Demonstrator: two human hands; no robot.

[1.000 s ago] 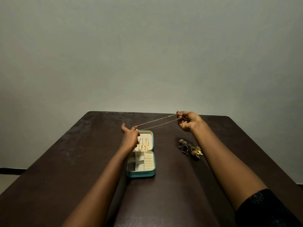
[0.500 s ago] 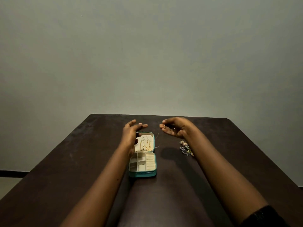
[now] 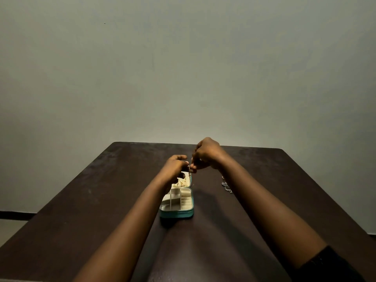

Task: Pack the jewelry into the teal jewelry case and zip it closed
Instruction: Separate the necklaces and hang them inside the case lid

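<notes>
The teal jewelry case (image 3: 176, 213) lies open in the middle of the dark table, its cream compartments showing. Its lid (image 3: 190, 178) leans back with several gold pieces hanging inside. My left hand (image 3: 175, 167) and my right hand (image 3: 206, 155) meet just above the lid, fingertips almost touching, both pinching a thin gold chain (image 3: 189, 171) that hangs a short way down over the lid. Most of the chain is hidden by the fingers. A small pile of loose jewelry (image 3: 226, 186) lies on the table to the right of the case, partly behind my right forearm.
The dark brown table (image 3: 81, 210) runs to a far edge against a plain grey wall. Its left and right edges fall away to the floor. My right arm ends in a black sleeve (image 3: 329, 265) at the lower right.
A second ago the chain was stretched taut between hands held wide apart. My hands have since come together above the case lid, gathering the chain between the fingertips.
</notes>
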